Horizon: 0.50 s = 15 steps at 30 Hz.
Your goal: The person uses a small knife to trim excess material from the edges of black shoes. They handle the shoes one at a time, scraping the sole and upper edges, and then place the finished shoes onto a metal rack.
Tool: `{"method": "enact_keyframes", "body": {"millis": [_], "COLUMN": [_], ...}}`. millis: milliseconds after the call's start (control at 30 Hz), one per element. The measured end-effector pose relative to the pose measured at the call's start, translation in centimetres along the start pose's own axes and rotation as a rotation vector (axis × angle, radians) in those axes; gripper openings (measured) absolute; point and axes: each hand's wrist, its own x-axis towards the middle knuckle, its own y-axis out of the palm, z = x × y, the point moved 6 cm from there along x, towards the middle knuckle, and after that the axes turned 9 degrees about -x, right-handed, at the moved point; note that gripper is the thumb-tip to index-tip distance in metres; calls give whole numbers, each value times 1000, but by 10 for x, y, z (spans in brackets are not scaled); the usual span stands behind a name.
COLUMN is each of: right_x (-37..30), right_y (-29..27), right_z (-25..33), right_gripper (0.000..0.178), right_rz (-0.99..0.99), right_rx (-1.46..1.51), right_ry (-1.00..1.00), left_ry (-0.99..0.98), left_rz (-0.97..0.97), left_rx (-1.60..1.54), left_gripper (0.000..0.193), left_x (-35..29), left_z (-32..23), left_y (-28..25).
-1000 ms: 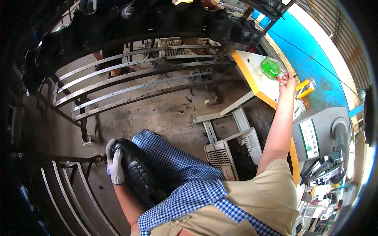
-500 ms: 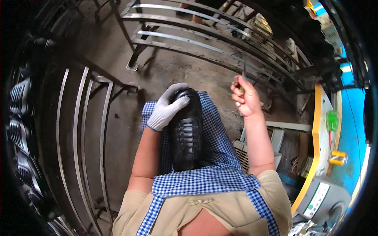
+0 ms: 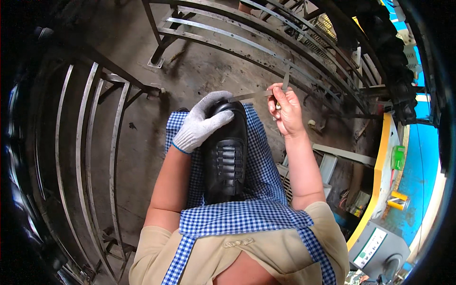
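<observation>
A black shoe point(image 3: 229, 159) with a row of straps across its upper rests lengthwise on my lap, over a blue-and-white checked apron point(image 3: 263, 166). My left hand point(image 3: 202, 121), in a pale knitted glove, grips the shoe's far toe end. My bare right hand point(image 3: 286, 111), right of the toe, is closed around a thin-bladed metal tool point(image 3: 286, 78) whose blade points away from me. From the same hand a narrow flat grey strip point(image 3: 254, 96) reaches left to the toe edge. Whether strip and blade belong to one tool, I cannot tell.
Metal rail racks stand on the left point(image 3: 88, 156) and across the far side point(image 3: 237, 45). Black shoes line the left rim, partly dark. At the right are a yellow-edged panel point(image 3: 380, 175), a green object point(image 3: 398, 157) and a grey machine point(image 3: 380, 249).
My right hand has moved slightly left and nearer the shoe. A narrow strip now spans from it to the toe. My left hand keeps its hold on the shoe.
</observation>
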Motion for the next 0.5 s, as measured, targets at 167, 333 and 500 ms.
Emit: {"method": "enact_keyframes", "body": {"millis": [167,333,500], "right_x": [-10,-39,-63], "right_y": [6,54,93], "right_z": [31,91,109], "right_gripper": [16,10,19], "right_rz": [7,245,347], "right_rx": [-259,-903,-1337], "right_ry": [-220,-842,-935], "left_ry": [-18,24,29], "left_rz": [2,5,2], "left_rx": [8,60,5], "left_gripper": [49,47,47], "left_x": [1,1,3], "left_z": [3,3,6], "left_y": [0,-1,-1]}}
